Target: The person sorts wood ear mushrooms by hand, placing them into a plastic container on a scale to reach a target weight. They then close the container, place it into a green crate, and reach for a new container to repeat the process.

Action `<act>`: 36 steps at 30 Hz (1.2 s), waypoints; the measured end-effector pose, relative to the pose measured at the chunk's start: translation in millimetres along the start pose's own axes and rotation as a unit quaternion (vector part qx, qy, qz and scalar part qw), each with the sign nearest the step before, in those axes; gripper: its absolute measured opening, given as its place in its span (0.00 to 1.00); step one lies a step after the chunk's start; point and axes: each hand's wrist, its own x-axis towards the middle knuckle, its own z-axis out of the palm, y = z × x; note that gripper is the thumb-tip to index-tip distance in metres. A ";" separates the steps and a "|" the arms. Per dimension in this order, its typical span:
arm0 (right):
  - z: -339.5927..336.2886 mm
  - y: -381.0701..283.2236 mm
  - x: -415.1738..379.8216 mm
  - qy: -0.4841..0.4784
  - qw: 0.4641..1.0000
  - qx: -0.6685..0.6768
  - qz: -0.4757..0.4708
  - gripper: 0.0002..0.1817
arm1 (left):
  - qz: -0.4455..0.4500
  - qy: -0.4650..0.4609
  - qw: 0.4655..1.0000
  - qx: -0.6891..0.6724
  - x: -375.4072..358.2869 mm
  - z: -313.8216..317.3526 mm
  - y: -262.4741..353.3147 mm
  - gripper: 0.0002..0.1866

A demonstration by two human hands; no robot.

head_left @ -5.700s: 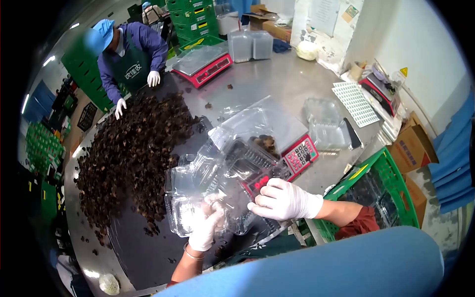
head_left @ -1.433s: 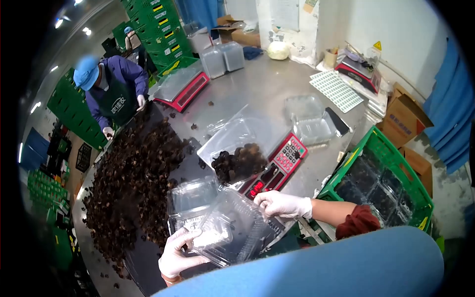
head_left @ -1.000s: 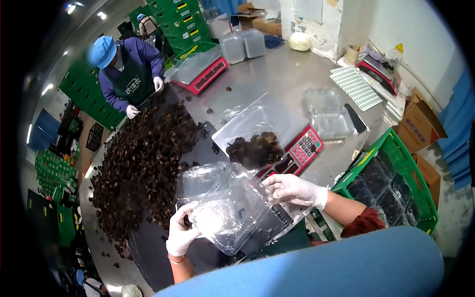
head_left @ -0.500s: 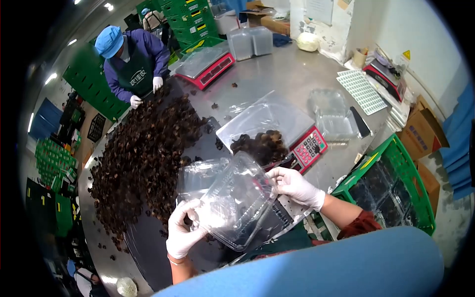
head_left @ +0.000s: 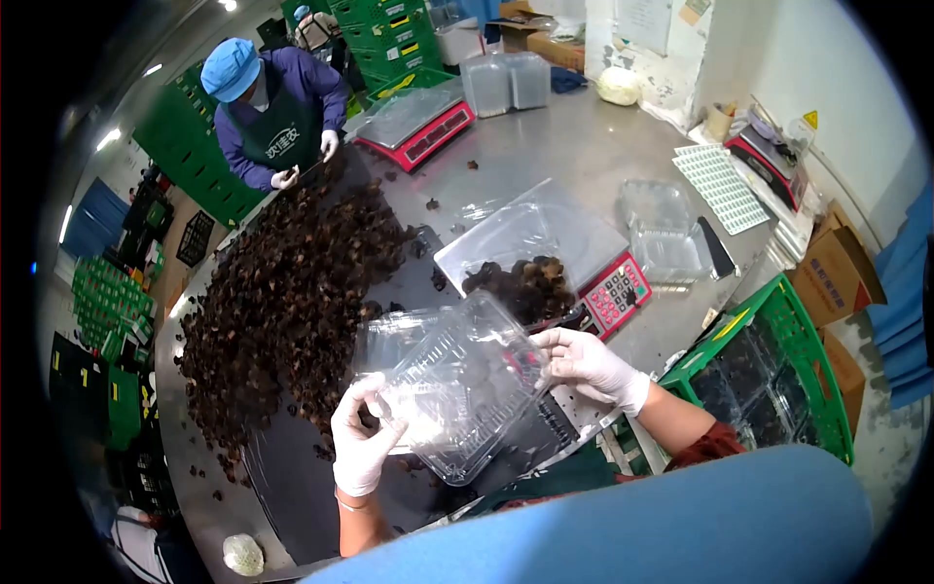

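Both my gloved hands hold a clear plastic clamshell box [head_left: 486, 355] in front of me. My left hand [head_left: 365, 438] is closed on its left edge, thumb and fingers curled. At the right edge, my right hand [head_left: 589, 368] pinches the plastic. More clear boxes [head_left: 384, 341] lie behind and under the held one. Just beyond it, a red scale [head_left: 615, 294] carries a clear tray [head_left: 550, 209] with dark brown, crinkled pieces [head_left: 525, 287] that look like wood ear mushrooms. A large heap of the same pieces [head_left: 282, 311] spreads to the left of my hands.
Across the table [head_left: 555, 146], a person [head_left: 277, 117] in a blue cap works at the heap. Near them stand a second red scale [head_left: 418, 136] and stacked clear boxes [head_left: 506, 83]. A green crate [head_left: 769, 360] with filled boxes sits right, below a label sheet [head_left: 720, 190].
The view has shifted slightly, moving the scene a little. The held box is tilted slightly differently, with both hands still on it. The other person's hands have moved apart from the heap a little.
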 end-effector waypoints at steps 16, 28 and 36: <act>31.0 76.4 25.9 -0.050 0.978 -0.199 0.021 0.28 | -0.049 0.103 0.975 0.190 45.4 -49.5 -61.0 0.13; 43.1 148.8 88.1 0.005 0.919 -0.389 -0.061 0.47 | -0.297 -0.059 0.863 0.405 23.1 -96.5 -94.8 0.42; 75.4 122.4 79.8 0.071 0.892 -0.381 -0.231 0.52 | 0.005 0.081 0.996 0.041 -33.3 -121.6 -127.3 0.31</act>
